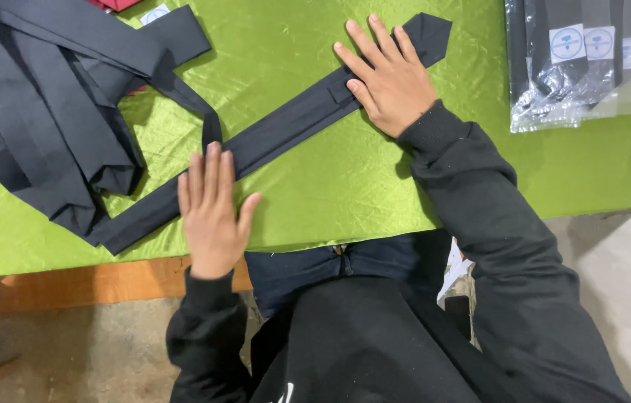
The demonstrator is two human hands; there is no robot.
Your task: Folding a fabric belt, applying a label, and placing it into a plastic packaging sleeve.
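Observation:
A dark necktie (pixel 286 127) lies flat and diagonal on a shiny green cloth (pixel 330 194), its wide pointed end at the upper right and its other end at the lower left. My left hand (pixel 211 213) rests palm down on the tie's lower left part, fingers together. Spread flat, my right hand (pixel 388 78) presses on the tie near the wide end. Neither hand grips anything.
A heap of several dark neckties (pixel 47 104) covers the table's left side. Packaged ties in clear plastic bags with white labels (pixel 576 60) lie at the upper right. The table's wooden edge (pixel 92 283) shows below the cloth, with a bare floor beyond.

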